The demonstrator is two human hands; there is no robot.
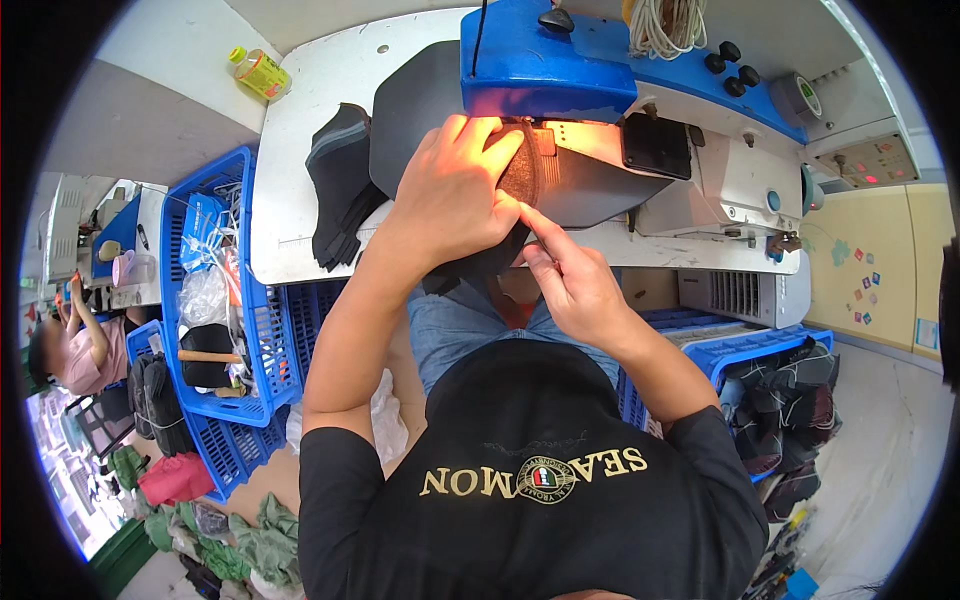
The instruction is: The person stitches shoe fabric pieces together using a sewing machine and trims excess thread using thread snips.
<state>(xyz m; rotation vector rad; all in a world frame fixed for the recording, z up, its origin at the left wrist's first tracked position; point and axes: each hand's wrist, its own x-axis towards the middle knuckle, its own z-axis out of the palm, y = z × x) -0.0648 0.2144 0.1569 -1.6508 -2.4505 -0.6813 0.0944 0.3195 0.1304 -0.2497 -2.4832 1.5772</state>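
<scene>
A dark brown, curved fabric piece (520,180) lies under the lit head of a blue-and-white machine (545,60). My left hand (450,190) grips it from the left, fingers bent over its top and thumb near its lower edge. From the lower right, my right hand (580,290) pinches the piece's near edge between thumb and forefinger. Part of the piece is hidden beneath my left hand, and dark material hangs over the table's front edge below it. A stack of dark cut pieces (338,185) rests on the white table, left of my left forearm.
A phone-like black device (656,145) sits right of the lit area. A yellow-capped bottle (260,73) stands at the far left. Blue crates (262,350) flank me; one at right (735,345) holds dark bundles. A hammer (210,356) lies in the left crate. Another person (95,350) sits far left.
</scene>
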